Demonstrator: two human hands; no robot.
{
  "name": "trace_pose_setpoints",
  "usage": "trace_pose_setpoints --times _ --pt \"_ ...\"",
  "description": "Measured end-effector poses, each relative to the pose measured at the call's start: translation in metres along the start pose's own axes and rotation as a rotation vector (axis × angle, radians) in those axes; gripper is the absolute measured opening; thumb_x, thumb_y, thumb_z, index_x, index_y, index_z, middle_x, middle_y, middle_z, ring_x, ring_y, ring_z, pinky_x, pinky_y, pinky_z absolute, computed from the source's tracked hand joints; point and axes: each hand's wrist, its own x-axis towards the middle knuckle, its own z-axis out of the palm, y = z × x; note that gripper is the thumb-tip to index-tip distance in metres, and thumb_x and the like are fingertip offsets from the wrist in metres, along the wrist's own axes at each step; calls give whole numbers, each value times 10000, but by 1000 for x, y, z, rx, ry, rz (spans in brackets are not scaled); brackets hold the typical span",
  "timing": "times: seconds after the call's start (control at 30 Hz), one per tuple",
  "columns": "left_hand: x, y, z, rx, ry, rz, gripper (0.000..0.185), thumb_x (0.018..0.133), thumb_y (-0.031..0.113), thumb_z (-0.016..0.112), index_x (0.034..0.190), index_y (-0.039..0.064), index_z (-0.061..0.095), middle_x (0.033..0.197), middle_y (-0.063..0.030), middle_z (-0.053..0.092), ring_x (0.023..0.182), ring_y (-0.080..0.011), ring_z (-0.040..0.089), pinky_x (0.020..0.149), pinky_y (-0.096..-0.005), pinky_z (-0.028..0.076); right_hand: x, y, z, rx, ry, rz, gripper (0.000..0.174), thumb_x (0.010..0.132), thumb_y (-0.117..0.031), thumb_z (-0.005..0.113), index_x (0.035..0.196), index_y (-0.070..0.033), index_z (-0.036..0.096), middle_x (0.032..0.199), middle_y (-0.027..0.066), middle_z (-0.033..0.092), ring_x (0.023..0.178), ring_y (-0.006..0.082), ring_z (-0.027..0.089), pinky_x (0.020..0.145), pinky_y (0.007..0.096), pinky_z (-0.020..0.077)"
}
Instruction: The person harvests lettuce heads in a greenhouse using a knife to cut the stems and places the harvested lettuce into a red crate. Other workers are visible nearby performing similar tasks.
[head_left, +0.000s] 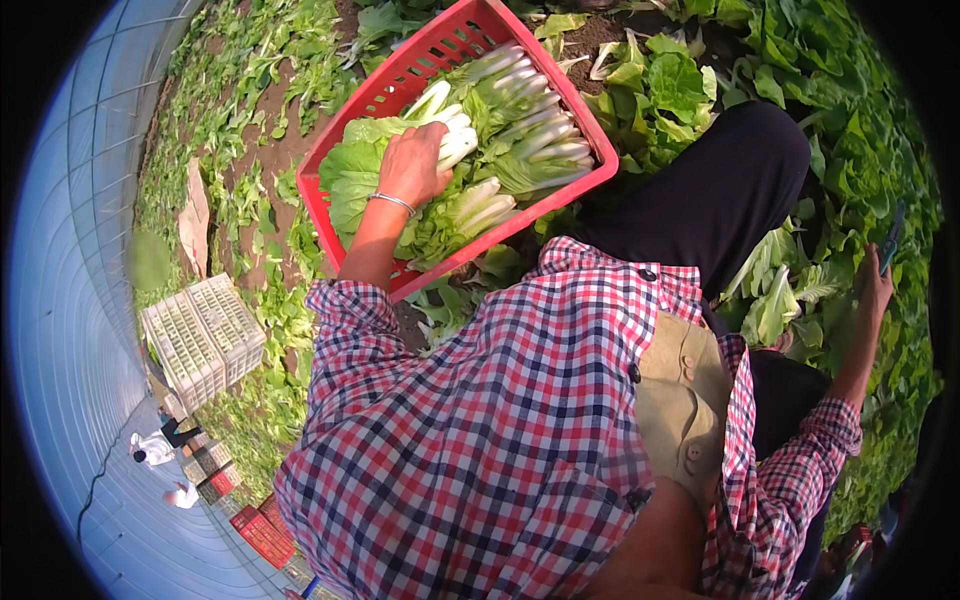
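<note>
My left hand (416, 166), with a metal bangle at the wrist, is closed over the white stalks of a bunch of leafy greens (356, 169). The bunch is inside a red plastic crate (469, 262), at its left side. More bunches (544, 139) with pale stalks lie in rows in the crate. Off to the right, over the growing leaves, my right hand (874, 281) grips a small tool with a teal handle (890, 244); its exact kind is hard to tell.
Leafy plants (862, 142) grow along the right side, with cut greens (776, 304) near my leg. Stacked pale crates (206, 337) stand at the left; red crates (262, 532) are farther down. Two people (154, 448) in pale tops are by the plastic greenhouse wall (82, 300).
</note>
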Motion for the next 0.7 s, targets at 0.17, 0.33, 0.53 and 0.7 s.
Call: trace_pose_setpoints --times 0.17,0.33,0.53,0.7 --pt "2 27 127 -72 -35 27 874 608 266 733 1339 74 293 1416 -205 232 1276 -332 283 1043 -426 227 -2 15 -10 28 65 6 335 793 -350 682 984 -77 646 619 -42 462 524 45 407 489 204 335" --pt "15 9 108 -266 -228 109 999 595 415 736 1379 44 239 1424 -212 216 1300 -370 235 1050 -472 212 -1 30 -19 -37 71 45 278 804 -336 668 896 -77 623 596 -34 465 507 56 413 473 211 328" --pt "8 9 74 214 -96 141 1026 563 567 722 1366 82 307 1458 -148 172 1326 -370 168 1032 -581 148 2 58 -35 -88 88 38 266 819 -331 648 883 -74 623 579 -24 480 497 63 426 472 227 338" --pt "-22 -6 135 59 -195 -9 1102 631 679 600 1426 85 120 1484 -147 71 1354 -373 56 1044 -585 48 0 83 -47 -182 86 34 278 810 -343 656 891 -79 635 595 -20 506 496 67 446 475 226 355"
